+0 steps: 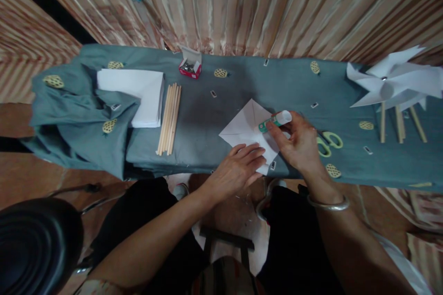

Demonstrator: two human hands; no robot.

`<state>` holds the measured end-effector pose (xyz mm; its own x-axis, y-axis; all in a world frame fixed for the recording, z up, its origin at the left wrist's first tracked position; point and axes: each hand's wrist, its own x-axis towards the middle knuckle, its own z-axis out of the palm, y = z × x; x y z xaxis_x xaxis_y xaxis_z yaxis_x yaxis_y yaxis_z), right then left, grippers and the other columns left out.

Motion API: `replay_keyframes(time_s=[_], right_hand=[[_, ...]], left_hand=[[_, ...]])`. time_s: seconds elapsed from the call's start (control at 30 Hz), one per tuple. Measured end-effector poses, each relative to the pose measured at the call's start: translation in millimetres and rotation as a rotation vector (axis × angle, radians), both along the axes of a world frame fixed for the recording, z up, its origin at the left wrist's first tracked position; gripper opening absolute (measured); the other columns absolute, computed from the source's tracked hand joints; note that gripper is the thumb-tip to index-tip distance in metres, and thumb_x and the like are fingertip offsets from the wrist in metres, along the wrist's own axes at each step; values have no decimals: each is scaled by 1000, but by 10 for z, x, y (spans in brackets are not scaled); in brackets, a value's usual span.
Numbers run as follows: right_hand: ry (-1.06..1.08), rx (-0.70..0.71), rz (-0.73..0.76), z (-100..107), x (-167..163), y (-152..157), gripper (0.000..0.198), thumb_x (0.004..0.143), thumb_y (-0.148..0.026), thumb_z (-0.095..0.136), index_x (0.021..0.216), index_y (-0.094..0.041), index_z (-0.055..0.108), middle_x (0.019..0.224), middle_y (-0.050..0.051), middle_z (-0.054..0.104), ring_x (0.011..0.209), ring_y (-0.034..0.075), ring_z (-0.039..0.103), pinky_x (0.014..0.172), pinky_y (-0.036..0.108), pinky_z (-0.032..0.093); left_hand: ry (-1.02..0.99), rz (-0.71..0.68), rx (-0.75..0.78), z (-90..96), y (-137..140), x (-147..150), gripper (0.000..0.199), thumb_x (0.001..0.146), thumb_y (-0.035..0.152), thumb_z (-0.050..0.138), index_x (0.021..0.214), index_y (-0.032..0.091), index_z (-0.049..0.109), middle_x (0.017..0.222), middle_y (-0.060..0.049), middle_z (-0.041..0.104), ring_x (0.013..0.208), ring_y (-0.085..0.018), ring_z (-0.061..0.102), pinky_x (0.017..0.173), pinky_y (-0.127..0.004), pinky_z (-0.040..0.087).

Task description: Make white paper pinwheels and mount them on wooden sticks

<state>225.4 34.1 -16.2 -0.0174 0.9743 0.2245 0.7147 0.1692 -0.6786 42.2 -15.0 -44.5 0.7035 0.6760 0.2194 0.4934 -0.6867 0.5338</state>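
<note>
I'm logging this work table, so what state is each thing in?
Paper sheet: creased, steadied under the left hand
Glue stick: held tilted in the right hand
Scissors: lying down, blades hidden, so open or shut unclear
Small red box: lid open
Wooden sticks: loose, side by side
Paper stack: partly covered by cloth
Pinwheels: assembled
Tablecloth: rumpled at its left end

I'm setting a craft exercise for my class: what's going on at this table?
A person's right hand holds what looks like a glue stick over a creased white sheet, and the left hand rests on the sheet's near side. Scissors lie beside the right hand. Further left are wooden sticks, an open red box and stacked paper; paper pinwheels lie at the far right.
</note>
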Motion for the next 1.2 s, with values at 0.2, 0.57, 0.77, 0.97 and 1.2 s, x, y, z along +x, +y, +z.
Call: replay_keyframes(time_s=[0.2, 0.57, 0.77, 0.97, 1.2], right_hand=[[-56, 7, -19, 26, 6, 16, 23, 87, -44, 58, 89, -22, 59, 76, 4, 71, 70, 21, 69, 65, 33, 51], [17, -38, -4, -18, 26, 19, 25, 85, -46, 60, 84, -21, 60, 71, 2, 70, 63, 18, 66, 59, 30, 49], [89, -35, 12, -60, 9, 20, 25, 86, -46, 60, 85, -21, 60, 72, 2, 69, 64, 17, 65, 60, 30, 50], [157, -75, 25, -128, 19, 39, 28, 85, -49, 61, 88, -22, 59, 75, 1, 68, 68, 18, 66, 63, 31, 52], [195, -61, 28, -187, 1, 55, 31, 85, -52, 60, 97, -23, 60, 81, 3, 71, 74, 19, 68, 67, 32, 55]], left_hand=[[-19, 0, -36, 3, 10, 11, 27, 93, 27, 54, 116, 14, 59, 136, -11, 58, 137, -24, 42, 113, -43, 33], [-19, 3, -60, 23, 10, 15, 28, 93, 27, 55, 116, 13, 59, 136, -12, 58, 137, -24, 42, 113, -42, 32], [-15, 3, -62, 16, 9, 15, 27, 92, 27, 55, 116, 14, 59, 136, -11, 58, 137, -25, 41, 113, -42, 32], [-19, 7, -51, 16, 10, 18, 26, 92, 27, 56, 114, 14, 60, 135, -12, 58, 136, -24, 42, 112, -43, 33], [-10, 3, -76, 37, 10, 16, 26, 93, 27, 54, 115, 15, 60, 136, -12, 58, 137, -25, 41, 113, -44, 33]])
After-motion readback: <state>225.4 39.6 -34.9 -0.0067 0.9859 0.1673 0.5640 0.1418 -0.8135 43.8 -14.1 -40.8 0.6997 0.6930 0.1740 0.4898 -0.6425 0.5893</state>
